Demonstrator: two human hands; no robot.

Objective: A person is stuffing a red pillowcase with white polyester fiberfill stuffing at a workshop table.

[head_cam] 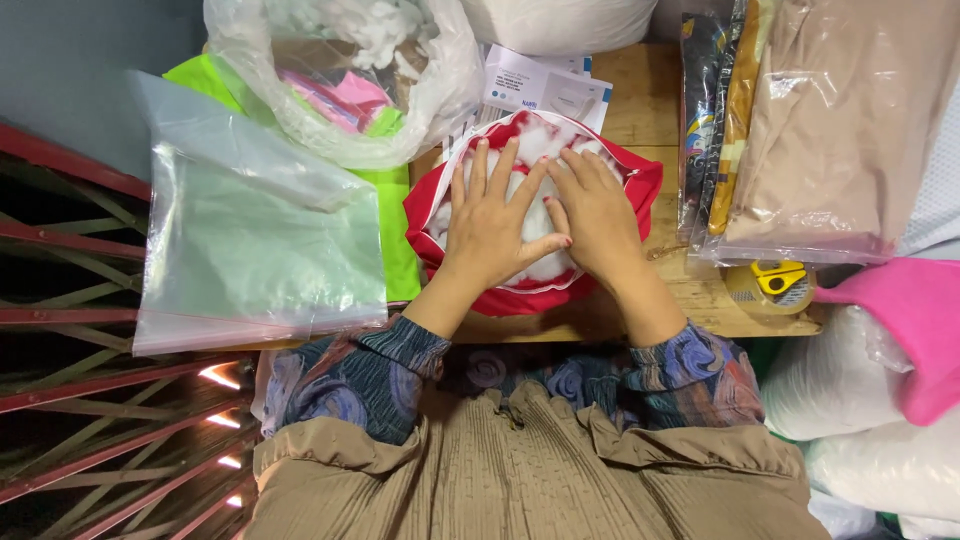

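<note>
Both hands, left (492, 228) and right (597, 213), lie flat with fingers spread, gripping nothing, on white stuffing (540, 140) inside the open red cover (640, 185) at the table's (640, 110) near edge, with a stuffing-filled clear bag (440, 80) far left.

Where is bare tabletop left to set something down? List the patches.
One bare strip of wooden table lies between the paper leaflets and the packaged fabrics. Another runs along the near edge below the red cover, toward the tape roll. The left side is crowded with plastic bags.
</note>
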